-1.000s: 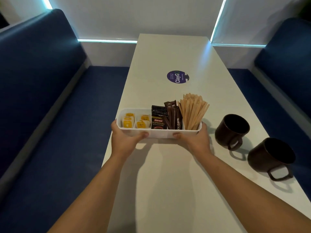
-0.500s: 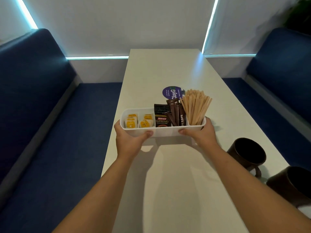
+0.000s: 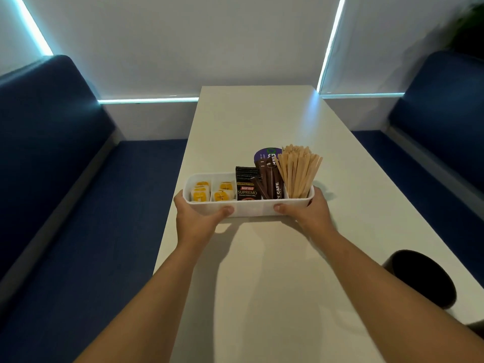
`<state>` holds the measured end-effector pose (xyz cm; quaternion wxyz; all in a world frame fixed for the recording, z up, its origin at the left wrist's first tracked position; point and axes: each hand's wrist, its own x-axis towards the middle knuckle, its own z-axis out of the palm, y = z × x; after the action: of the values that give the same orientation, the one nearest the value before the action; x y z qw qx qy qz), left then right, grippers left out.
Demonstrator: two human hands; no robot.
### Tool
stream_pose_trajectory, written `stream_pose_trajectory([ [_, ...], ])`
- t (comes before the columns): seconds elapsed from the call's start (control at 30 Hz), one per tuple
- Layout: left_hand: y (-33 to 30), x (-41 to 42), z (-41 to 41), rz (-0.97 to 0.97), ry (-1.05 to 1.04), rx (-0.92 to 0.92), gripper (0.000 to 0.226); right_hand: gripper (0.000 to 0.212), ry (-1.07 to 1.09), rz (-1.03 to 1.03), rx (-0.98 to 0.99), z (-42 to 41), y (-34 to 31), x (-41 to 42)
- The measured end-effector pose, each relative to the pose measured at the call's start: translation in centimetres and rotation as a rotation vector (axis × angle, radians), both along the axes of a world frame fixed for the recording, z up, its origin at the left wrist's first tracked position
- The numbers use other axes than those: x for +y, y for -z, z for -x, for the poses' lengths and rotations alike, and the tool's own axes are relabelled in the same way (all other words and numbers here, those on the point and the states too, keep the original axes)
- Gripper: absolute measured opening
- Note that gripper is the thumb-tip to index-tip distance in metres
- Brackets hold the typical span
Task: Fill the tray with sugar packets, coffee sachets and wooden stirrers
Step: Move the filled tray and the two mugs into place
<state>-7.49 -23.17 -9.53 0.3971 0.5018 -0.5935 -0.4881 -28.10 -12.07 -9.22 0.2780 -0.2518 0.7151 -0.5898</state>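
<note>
Tray [image 3: 251, 209] farther along table [image 3: 262, 121]

Two bare forearms reach in from the lower edge of the head view, uncovered all the way to where the picture cuts them off; no sleeve or cuff shows on either. The left hand [image 3: 195, 221] and the right hand [image 3: 310, 214] wear no glove, ring, watch or band on the parts that show. The thumbnails are short and plain, without polish

white tray [image 3: 259, 209]: sugar packets [image 3: 212, 191] left | coffee sachets [image 3: 259, 183] middle | stirrers [image 3: 298, 174] upright right
</note>
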Motion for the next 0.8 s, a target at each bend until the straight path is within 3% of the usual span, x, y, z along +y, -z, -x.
stream_pose_trajectory([
  [0.13, 0.3, -0.3, 0.2, -0.003, 0.006, 0.024, 0.095, 0.094, 0.022, 0.016, -0.022, 0.1, 0.7, -0.4],
  [0.43, 0.3, -0.2, 0.0, -0.025, 0.02, 0.035, 0.099, 0.098, 0.028, 0.01, 0.053, -0.1, 1.7, -0.5],
  [0.6, -0.6, 0.6, -0.7, -0.061, 0.047, -0.006, 0.117, 0.111, 0.016, 0.006, -0.018, -0.4, 1.1, 0.5],
  [0.7, -1.7, 2.4, -1.2, -0.066, -0.011, -0.059, 0.119, 0.108, 0.026, -0.004, -0.084, -1.3, 0.4, 2.0],
  [0.8, -3.5, 5.0, -1.5, -0.016, -0.072, -0.091, 0.115, 0.109, 0.059, -0.057, -0.015, -2.8, -0.7, 3.9],
])
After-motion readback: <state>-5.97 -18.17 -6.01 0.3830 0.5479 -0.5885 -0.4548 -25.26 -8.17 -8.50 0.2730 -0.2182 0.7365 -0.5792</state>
